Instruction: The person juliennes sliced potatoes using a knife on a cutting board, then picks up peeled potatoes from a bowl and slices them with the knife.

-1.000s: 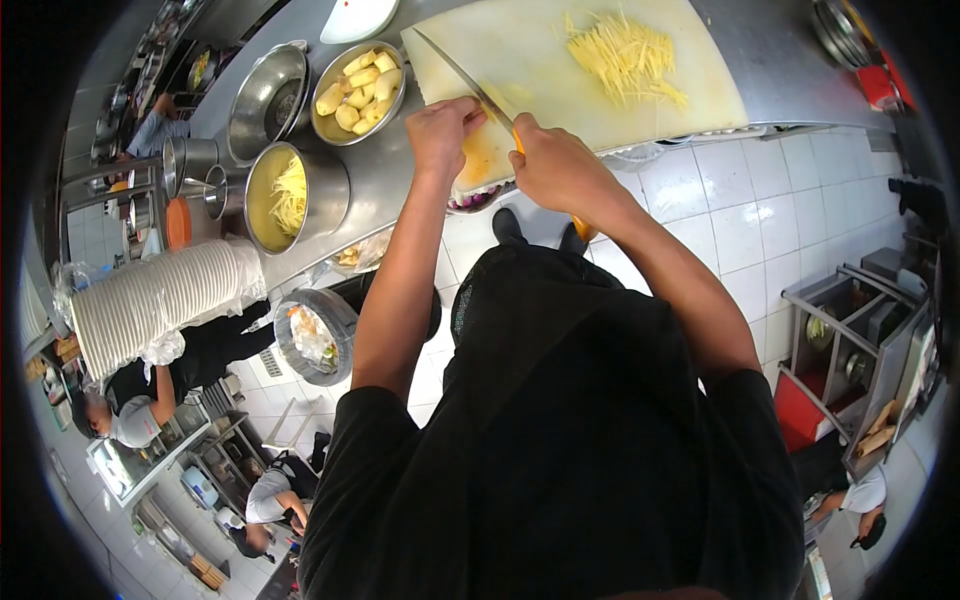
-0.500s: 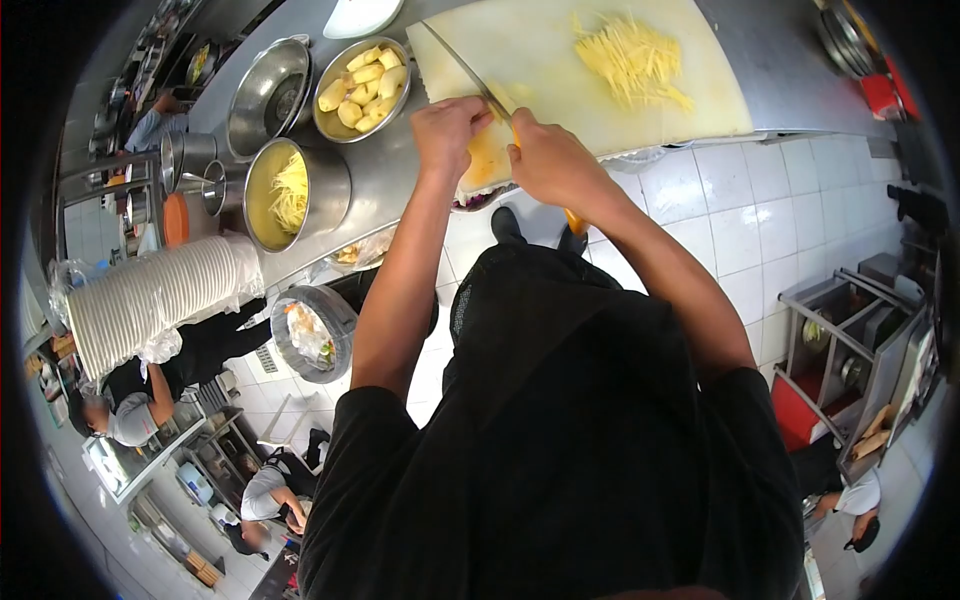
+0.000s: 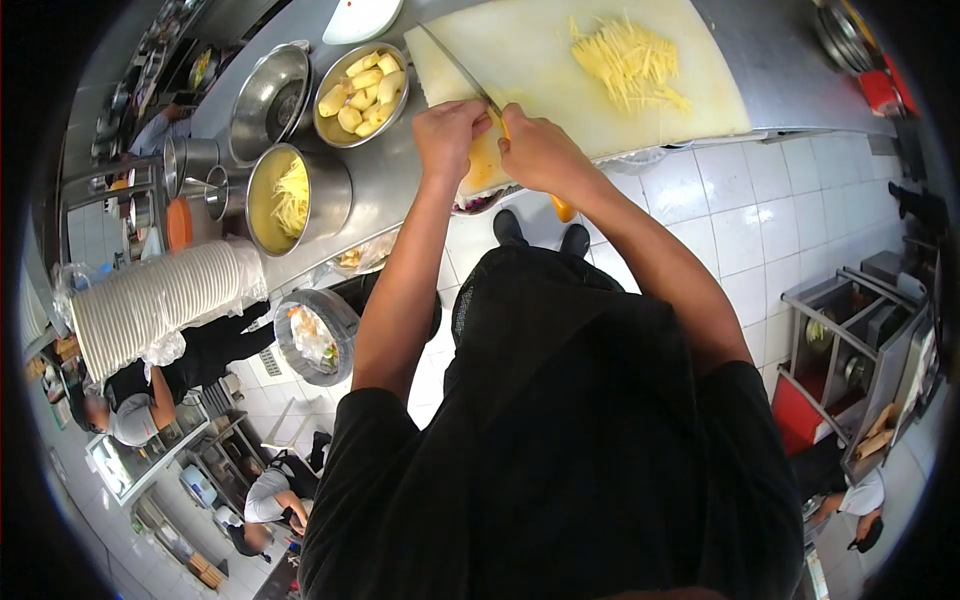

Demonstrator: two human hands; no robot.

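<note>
Orange-handled knife (image 3: 467, 76) in the closed grip of the right hand (image 3: 540, 150), fingers wrapped round the handle close to the blade. Blade ahead of the grip, slanting to the far left over the white cutting board (image 3: 705, 95); handle's end out behind the hand, to the near right, past the near edge of the board. Left hand (image 3: 448, 138) just left of the right hand, with curled fingers beside the base of the blade; impossible to tell whether fully closed or clasped on something. On the right half of the board, beyond both hands, a loose pile of pale yellow strips (image 3: 626, 65).

To the left on the steel table (image 3: 800, 70), a metal bowl of peeled yellow chunks (image 3: 363, 95), with a wider metal bowl (image 3: 268, 102) to its left. Nearer, a deep metal pot (image 3: 333, 195) with more yellow strips inside. White dish (image 3: 362, 18) at the far side. Farther left and near, a long stack of white plates (image 3: 160, 305) in clear plastic. On tiled floor below, a lined bin (image 3: 345, 335) with scraps.
</note>
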